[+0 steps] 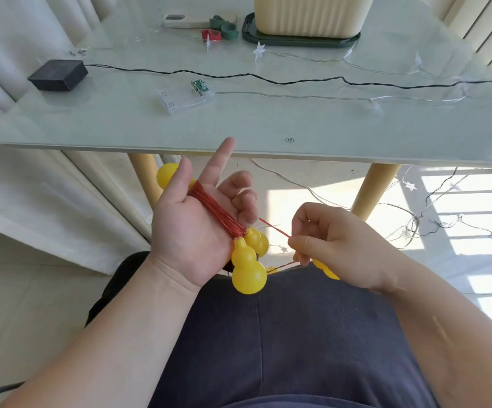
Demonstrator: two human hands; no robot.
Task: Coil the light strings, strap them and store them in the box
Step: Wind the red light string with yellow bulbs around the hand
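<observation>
Below the table's [268,125] near edge our left hand [185,231], palm up with index straight and other fingers curled, carries the red light string [218,210] wound across it, yellow gourd bulbs [247,269] hanging beside, while our right hand [336,245] pinches its loose strand just to the right; the box [309,16] stands far on the table.

Smooth, glossy yellow plastic on the gourd lamps [249,275], strung along thin red wire [218,212]. Pale glass with a soft gloss for the table top [268,125], over smooth tan legs [375,189] (wood, by the look of it), and on it matt black plastic for the small case [57,74], clear plastic for the battery holder [184,98], ribbed cream plastic for the box [309,16]. Soft matt cloth in the pale curtain [32,201] and the dark blue garment [297,334].
</observation>
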